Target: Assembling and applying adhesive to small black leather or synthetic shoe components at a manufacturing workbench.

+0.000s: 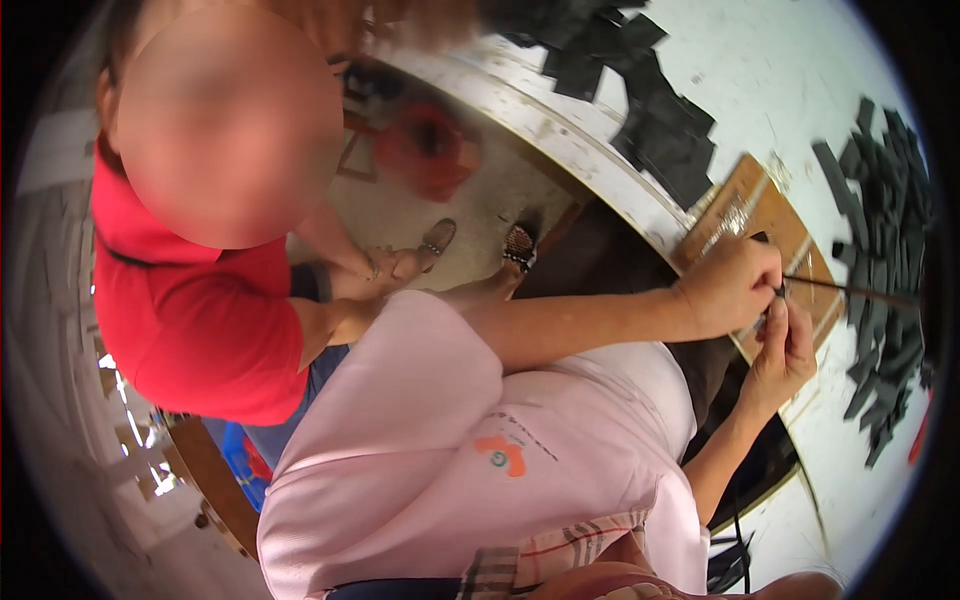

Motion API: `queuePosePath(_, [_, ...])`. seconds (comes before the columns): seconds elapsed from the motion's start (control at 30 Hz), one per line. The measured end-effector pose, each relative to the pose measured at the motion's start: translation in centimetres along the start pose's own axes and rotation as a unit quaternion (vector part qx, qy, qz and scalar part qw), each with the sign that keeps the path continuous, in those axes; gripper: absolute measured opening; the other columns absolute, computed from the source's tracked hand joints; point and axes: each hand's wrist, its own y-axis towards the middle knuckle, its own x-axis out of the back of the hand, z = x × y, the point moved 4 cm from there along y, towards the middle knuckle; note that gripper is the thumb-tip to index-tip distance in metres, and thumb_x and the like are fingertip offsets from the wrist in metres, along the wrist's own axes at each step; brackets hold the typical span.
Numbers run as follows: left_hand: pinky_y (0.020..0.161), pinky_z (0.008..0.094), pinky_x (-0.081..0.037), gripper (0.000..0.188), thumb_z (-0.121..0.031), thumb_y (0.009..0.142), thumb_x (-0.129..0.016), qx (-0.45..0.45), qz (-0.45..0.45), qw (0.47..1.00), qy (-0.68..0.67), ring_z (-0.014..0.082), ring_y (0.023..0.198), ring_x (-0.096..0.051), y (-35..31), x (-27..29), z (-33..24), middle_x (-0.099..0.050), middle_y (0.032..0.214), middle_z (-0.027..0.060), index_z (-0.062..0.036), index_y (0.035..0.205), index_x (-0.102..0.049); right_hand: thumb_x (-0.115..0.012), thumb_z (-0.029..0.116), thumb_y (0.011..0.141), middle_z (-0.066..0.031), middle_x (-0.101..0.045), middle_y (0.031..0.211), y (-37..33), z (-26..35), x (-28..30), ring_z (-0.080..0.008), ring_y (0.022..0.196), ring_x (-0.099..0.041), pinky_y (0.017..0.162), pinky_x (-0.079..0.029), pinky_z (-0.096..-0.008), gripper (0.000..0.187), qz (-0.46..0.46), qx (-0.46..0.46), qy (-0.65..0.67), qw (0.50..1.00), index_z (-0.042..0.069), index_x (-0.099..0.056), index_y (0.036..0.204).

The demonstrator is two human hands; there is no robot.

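Observation:
My left hand (735, 287) is closed in a pinch over a wooden board (745, 190) on the white table. Just below it, my right hand (778, 362) also pinches, with its fingertips close to the left ones. Between the fingertips is a small part of a thin black strip (845, 289), which runs off to the right as a taut dark line. Its exact make is too small to tell. A little black piece (761, 238) shows beside my left knuckles. Clear, shiny plastic (733, 216) lies on the board, partly hidden by my left hand.
Flat black pieces (660, 125) lie spread along the white table (760, 60). Many narrow black strips (885, 260) are heaped at the right. A co-worker in a red shirt (200, 330) sits close on my left. A red bag (428, 150) is on the floor.

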Motion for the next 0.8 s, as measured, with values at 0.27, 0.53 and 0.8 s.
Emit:
queuePosePath(0.27, [0.044, 0.031, -0.041, 0.006, 0.005, 0.06, -0.051, 0.009, -0.099, 0.995, -0.004, 0.0215, 0.048, -0.055, 0.5, 0.6, 1.1, -0.054, 0.056, 0.0119, 0.0027, 0.066, -0.052, -0.055, 0.005, 0.075, -0.0022, -0.051, 0.07, 1.0, -1.0, -1.7, -0.009, 0.059, -0.046, 0.051, -0.039, -0.0222, 0.009, 0.017, 0.15, -0.247, 0.957, -0.001, -0.056, 0.082])
queuePosePath(0.53, [0.036, 0.025, -0.032, 0.017, 0.008, 0.058, -0.05, 0.169, 0.087, 0.929, -0.318, 0.0105, 0.047, -0.047, 0.5, -0.1, 1.9, -0.05, 0.061, 0.0054, 0.0021, 0.074, -0.048, -0.057, 0.007, 0.077, -0.0004, -0.048, 0.065, 1.3, -4.1, -0.6, -0.0044, 0.053, -0.037, 0.045, -0.029, -0.0155, 0.009, 0.09, -0.151, 0.298, 0.938, 0.0, -0.054, 0.082])
queuePosePath(0.8, [0.051, 0.0335, -0.043, 0.021, 0.006, 0.06, -0.046, -0.117, -0.164, 0.973, 0.109, 0.0304, 0.054, -0.052, 0.7, 1.1, -0.2, -0.055, 0.065, 0.0151, -0.0001, 0.08, -0.047, -0.053, 0.013, 0.081, -0.0004, -0.048, 0.069, 1.1, -2.3, -2.6, -0.0054, 0.053, -0.037, 0.047, -0.031, -0.0175, 0.021, 0.158, -0.208, 0.457, 0.85, 0.0, -0.049, 0.097])
